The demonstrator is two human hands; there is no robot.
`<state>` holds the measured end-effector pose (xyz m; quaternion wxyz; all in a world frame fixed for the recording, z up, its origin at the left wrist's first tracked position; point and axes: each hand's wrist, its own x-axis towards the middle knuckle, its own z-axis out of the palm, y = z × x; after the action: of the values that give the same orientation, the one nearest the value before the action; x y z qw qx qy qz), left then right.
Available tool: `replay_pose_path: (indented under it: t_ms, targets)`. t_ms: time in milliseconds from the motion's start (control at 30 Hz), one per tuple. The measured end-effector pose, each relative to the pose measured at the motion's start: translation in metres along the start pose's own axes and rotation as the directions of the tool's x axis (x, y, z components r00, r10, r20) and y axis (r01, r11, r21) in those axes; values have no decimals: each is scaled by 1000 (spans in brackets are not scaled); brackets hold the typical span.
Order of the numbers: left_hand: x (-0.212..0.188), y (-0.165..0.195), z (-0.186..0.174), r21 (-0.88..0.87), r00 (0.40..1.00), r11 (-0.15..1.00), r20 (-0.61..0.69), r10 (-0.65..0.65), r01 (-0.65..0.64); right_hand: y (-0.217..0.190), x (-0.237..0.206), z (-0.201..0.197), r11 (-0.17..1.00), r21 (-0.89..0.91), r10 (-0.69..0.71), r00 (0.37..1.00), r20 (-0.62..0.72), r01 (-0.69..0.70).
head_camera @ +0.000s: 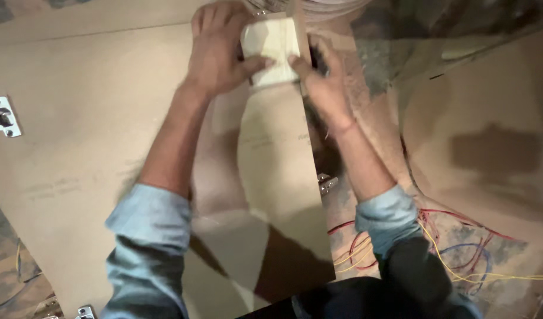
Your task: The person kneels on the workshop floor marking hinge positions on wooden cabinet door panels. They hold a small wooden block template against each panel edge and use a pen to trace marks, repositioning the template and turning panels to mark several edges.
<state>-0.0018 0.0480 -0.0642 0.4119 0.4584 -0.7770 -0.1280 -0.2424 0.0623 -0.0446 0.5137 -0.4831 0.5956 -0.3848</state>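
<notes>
Both my hands hold a small pale wooden block at the top middle of the head view. My left hand wraps its left side, thumb across the front. My right hand grips its right side, thumb on the lower edge. The block rests against the far end of a long tan board that runs from my body up to the block. Light blue sleeves cover both forearms.
A wide tan panel lies at left with a metal hinge on its edge and another hinge near the bottom. A third hinge sits beside the board. Red, yellow and blue wires lie tangled on the floor at right.
</notes>
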Motion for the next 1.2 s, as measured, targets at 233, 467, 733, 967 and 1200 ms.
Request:
replay_pose_path:
  t_ms: [233, 467, 733, 967, 1200]
  targets:
    - [-57, 72, -17, 75, 932, 987, 324, -162, 145, 20, -87, 0, 999, 47, 20, 997, -76, -17]
    - [-31, 79, -27, 94, 918, 972, 318, -236, 217, 2, -75, 10, 955, 295, 20, 995, -96, 9]
    - [-23, 66, -18, 75, 903, 961, 328, -276, 266, -10, -75, 10, 985, 171, 35, 987, -160, -7]
    - [-16, 60, -21, 41, 846, 938, 420, -329, 345, -13, -68, 11, 986, 41, 168, 961, -220, -163]
    - [-15, 52, -18, 24, 871, 952, 398, -288, 304, 1, -65, 8, 983, -96, 130, 966, -224, -154]
